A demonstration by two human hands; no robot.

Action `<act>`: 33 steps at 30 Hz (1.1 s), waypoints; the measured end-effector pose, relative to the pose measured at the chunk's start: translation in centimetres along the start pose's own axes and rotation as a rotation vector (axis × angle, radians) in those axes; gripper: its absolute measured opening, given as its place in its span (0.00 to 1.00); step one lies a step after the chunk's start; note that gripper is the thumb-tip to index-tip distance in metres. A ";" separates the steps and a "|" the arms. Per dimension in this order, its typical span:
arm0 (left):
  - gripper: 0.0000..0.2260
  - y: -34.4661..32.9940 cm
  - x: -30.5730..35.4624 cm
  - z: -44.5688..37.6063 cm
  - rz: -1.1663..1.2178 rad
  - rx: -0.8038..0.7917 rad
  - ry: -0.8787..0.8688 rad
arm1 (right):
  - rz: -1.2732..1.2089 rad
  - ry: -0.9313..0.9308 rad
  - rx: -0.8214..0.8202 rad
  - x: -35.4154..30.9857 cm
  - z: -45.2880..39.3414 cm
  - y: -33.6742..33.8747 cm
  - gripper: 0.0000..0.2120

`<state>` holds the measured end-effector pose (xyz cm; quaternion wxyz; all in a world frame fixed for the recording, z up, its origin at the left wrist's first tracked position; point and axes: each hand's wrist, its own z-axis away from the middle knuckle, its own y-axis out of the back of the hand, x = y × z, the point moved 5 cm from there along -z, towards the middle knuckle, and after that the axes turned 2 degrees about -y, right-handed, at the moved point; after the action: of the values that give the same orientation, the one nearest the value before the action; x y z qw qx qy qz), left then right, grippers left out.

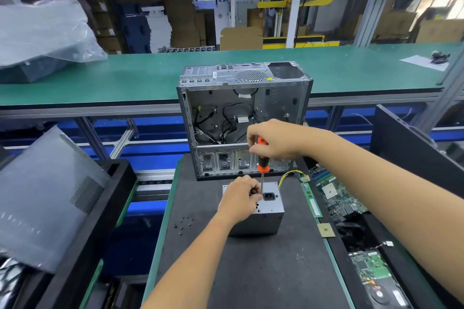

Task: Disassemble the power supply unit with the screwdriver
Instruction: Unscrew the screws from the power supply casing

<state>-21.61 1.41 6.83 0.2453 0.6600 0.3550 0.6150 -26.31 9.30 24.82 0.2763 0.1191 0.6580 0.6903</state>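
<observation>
**Backing a screw out of the power supply's top face**

Power supply [261, 211] standing on the dark mat [251, 271] at centre, socket face up, so the screws point straight at the driver. Yellow-black cable bundle [292, 175] trailing off at 1 o'clock, clear of the work.

Left hand [238, 199] draped over the box's 9 o'clock top edge, fingers curled round it: looks like a brace against torque, fingertips also close enough to steady the shaft. Right hand [272, 139] wrapped around the top of the orange screwdriver [262, 158], held vertical, tip down beside the power socket [268, 195]. Exact tip seat hidden by left fingers; can't tell if engaged in a screw head.

Loose screws [184, 224] gathered at 9 o'clock of the box, near but out of arm's sweep; probably parked there to avoid loss.

Gutted computer case [244, 118] at 12 o'clock, open side facing forward. Circuit boards [339, 195] and memory stick [311, 202] stacked at 3 o'clock, processor chip [326, 230] just off the box's 4 o'clock corner: sorted by part type, apparently.

Risk: driver camming out if downward push eases.
</observation>
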 end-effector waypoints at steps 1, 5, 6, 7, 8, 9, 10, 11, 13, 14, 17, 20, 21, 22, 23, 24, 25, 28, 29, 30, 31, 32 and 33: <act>0.12 0.0 0.0 0.0 0.001 0.003 -0.003 | -0.089 0.036 -0.065 -0.1 0.2 0.1 0.04; 0.10 0.0 0.0 0.0 -0.010 0.009 -0.013 | -0.155 0.046 -0.131 -0.1 0.6 0.1 0.07; 0.10 0.0 -0.1 -0.1 -0.010 0.010 -0.012 | -0.056 0.004 -0.073 0.1 0.4 0.2 0.08; 0.11 0.0 -0.1 -0.1 -0.008 0.009 -0.010 | 0.050 -0.058 -0.017 0.5 0.1 0.2 0.14; 0.11 0.0 -0.1 -0.1 -0.006 0.008 -0.009 | 0.131 -0.115 0.027 0.7 0.1 0.3 0.19; 0.12 0.0 -0.1 -0.1 -0.004 0.007 -0.009 | 0.172 -0.131 0.053 0.8 -0.1 0.2 0.21; 0.11 0.0 -0.1 0.0 -0.004 0.005 -0.009 | 0.139 -0.117 0.049 0.8 -0.1 0.1 0.19; 0.11 0.0 -0.1 0.0 -0.004 0.004 -0.010 | 0.035 -0.085 0.020 0.7 -0.2 0.0 0.14; 0.11 0.0 -0.1 0.0 0.001 0.006 -0.012 | -0.103 0.004 -0.056 0.3 0.2 0.1 0.06; 0.11 0.0 -0.1 0.0 0.003 0.009 -0.012 | -0.117 0.036 -0.091 0.1 0.3 0.2 0.09; 0.11 0.1 -0.1 0.0 -0.002 0.011 -0.022 | -0.133 0.037 -0.111 0.0 0.3 0.0 0.11; 0.10 0.1 -0.1 -0.1 0.007 0.006 -0.028 | -0.005 -0.090 -0.016 0.5 -0.1 0.0 0.15; 0.10 0.1 -0.1 -0.1 0.010 0.004 -0.029 | 0.067 -0.124 0.013 0.8 -0.2 0.1 0.19; 0.10 0.1 -0.1 -0.1 0.010 0.001 -0.029 | 0.106 -0.130 0.023 0.9 -0.3 0.1 0.20; 0.11 0.1 -0.2 -0.1 0.008 -0.002 -0.029 | 0.078 -0.111 0.010 1.0 -0.3 0.0 0.17; 0.12 0.1 -0.3 -0.1 0.008 -0.003 -0.030 | 0.004 -0.078 -0.018 1.0 -0.1 0.0 0.12; 0.13 0.1 -0.3 -0.2 0.012 -0.003 -0.029 | -0.048 -0.038 -0.052 1.0 0.1 0.1 0.07; 0.13 0.2 -0.4 -0.2 0.027 -0.002 -0.031 | -0.083 0.013 -0.151 0.9 0.7 0.5 0.13; 0.13 0.2 -0.4 -0.2 0.031 -0.001 -0.033 | -0.104 0.009 -0.157 0.8 0.9 0.5 0.15; 0.13 0.1 -0.5 -0.3 0.035 0.000 -0.033 | -0.118 0.003 -0.143 0.8 1.0 0.4 0.14; 0.13 0.1 -0.5 -0.3 0.039 0.001 -0.032 | -0.095 -0.007 -0.109 0.9 0.9 0.3 0.11; 0.13 0.1 -0.5 -0.2 0.040 0.003 -0.031 | -0.039 -0.032 -0.069 1.1 0.9 0.2 0.10; 0.13 0.1 -0.5 -0.2 0.041 0.004 -0.031 | 0.034 -0.075 -0.036 1.3 0.8 0.2 0.13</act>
<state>-21.80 0.96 6.64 0.2367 0.6770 0.3388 0.6090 -26.95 10.65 24.84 0.2911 0.1510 0.6327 0.7015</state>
